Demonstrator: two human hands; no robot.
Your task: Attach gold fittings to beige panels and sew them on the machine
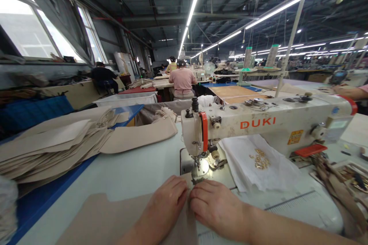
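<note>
Our left hand and right hand pinch a beige panel by the DUKI sewing machine, apparently aligning its edge; next calls for straight feeding.

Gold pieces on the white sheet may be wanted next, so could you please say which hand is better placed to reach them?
Probably the right hand: it is nearer the gold pieces and white sheet, while the left hand lies farther off, on the beige panel.
</note>
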